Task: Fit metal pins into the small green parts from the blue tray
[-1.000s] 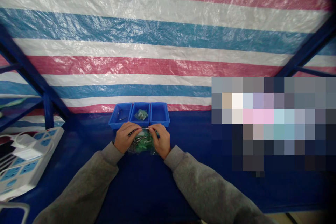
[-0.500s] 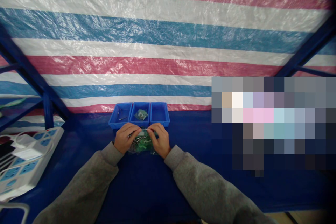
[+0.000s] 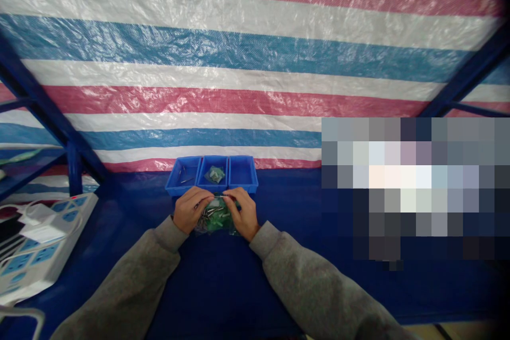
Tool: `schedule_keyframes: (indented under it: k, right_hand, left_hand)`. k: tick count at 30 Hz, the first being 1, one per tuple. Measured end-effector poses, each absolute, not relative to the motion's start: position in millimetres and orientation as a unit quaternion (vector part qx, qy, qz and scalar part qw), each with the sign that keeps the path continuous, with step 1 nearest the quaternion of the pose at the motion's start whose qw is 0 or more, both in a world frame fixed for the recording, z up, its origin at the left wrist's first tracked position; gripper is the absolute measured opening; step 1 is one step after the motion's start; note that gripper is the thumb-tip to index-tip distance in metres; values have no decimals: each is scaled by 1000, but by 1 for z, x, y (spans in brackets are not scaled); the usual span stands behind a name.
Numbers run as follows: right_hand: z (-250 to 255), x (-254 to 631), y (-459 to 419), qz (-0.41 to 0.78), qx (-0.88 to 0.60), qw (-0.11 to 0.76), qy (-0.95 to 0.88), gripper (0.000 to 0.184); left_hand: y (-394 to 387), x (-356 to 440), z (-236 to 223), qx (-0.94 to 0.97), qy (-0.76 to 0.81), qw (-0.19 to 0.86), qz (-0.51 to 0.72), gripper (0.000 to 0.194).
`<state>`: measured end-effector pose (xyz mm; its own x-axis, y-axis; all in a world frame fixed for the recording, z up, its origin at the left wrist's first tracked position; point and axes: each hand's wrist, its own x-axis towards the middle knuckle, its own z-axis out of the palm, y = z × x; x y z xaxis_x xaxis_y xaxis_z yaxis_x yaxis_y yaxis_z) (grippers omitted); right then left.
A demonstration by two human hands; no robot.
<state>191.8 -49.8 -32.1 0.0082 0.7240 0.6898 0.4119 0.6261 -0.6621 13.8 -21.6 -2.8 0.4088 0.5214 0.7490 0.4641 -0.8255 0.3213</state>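
A clear plastic bag [image 3: 218, 216] lies on the blue table just in front of the bins. Slim metal pieces and green pieces show inside it. My left hand [image 3: 192, 208] is closed at the bag's upper left edge, thumb and fingers pinched together. Opposite it, my right hand [image 3: 243, 211] pinches the upper right edge. A thin strip of the bag's top runs between the two sets of fingertips. Exactly how the fingers grip the edge is too small to tell.
Behind my hands stand three joined blue bins: the left bin [image 3: 172, 190] holds thin metal pieces, the middle bin [image 3: 204, 188] a small bag of parts [image 3: 215, 174], and the right bin [image 3: 243, 172] is beside them. A power strip [image 3: 59, 263] with plugs lies left. The right side is pixelated.
The hands stay almost in place, still pinching the bag's top edge. The whole view has shifted very slightly.
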Motion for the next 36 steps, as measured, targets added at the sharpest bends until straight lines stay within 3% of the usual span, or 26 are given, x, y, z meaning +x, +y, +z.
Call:
schedule_keyframes:
  k: [13,36]
  right_hand:
    - [-29,192,-51,132,-389,587,-698,16]
    - [-29,191,-51,134,-374,599,-695,19]
  left_hand:
    - [-26,15,1,845,323,32,425,20]
    - [-26,13,-2,852,284,50,437,16]
